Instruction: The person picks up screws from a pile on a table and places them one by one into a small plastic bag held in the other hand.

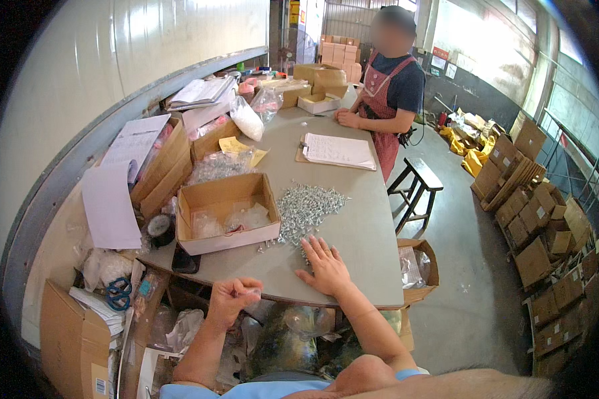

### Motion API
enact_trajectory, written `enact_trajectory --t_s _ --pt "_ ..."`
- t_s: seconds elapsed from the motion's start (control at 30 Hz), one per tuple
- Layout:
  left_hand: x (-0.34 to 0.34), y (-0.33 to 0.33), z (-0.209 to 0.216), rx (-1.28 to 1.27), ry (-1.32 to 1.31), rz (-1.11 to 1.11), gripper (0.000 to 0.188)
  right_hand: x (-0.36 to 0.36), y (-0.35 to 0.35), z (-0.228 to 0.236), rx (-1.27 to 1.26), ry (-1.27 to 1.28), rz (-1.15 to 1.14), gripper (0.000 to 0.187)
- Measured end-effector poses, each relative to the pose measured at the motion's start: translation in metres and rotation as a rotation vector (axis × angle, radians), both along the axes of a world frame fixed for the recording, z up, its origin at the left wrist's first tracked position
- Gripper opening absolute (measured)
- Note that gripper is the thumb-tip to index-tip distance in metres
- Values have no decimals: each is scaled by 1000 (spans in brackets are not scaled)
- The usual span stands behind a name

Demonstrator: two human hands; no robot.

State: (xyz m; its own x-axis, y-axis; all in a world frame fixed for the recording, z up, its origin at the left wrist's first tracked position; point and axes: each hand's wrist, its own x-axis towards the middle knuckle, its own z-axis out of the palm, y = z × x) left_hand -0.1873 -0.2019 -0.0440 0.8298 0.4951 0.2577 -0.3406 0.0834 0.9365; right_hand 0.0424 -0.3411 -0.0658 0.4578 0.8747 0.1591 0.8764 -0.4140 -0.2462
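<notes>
A loose heap of small silvery screws [306, 209] lies on the grey table [353, 249]. My right hand [326, 267] rests palm down at the near edge of this heap, its fingers spread, with a few screws around the fingertips. In front of the table's near edge, my left hand [229, 300] is closed in a pinch on a small clear plastic bag [251, 293]; most of the bag is covered by the fingers. Left of the heap stands an open cardboard box [246, 238] with clear plastic bags inside.
A clipboard with paper [339, 151] lies farther back, near a standing person [389, 93] in a red apron. Papers, boxes and bags crowd the left side. Blue-handled scissors [118, 294] are at lower left. A dark stool [416, 189] stands on the right.
</notes>
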Motion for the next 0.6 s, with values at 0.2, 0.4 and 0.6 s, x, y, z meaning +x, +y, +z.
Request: enact_trajectory --t_s 0.2,0.4,0.6 --pt "-24 -10 -77 -136 472 -195 19 -1 1 -2 -58 -35 -4 74" --pt "-19 -48 -165 124 710 -422 25 -6 1 4 -116 -68 97 74" --pt "14 -93 -148 58 832 -536 31 -9 -10 -4 -139 -102 155 74"
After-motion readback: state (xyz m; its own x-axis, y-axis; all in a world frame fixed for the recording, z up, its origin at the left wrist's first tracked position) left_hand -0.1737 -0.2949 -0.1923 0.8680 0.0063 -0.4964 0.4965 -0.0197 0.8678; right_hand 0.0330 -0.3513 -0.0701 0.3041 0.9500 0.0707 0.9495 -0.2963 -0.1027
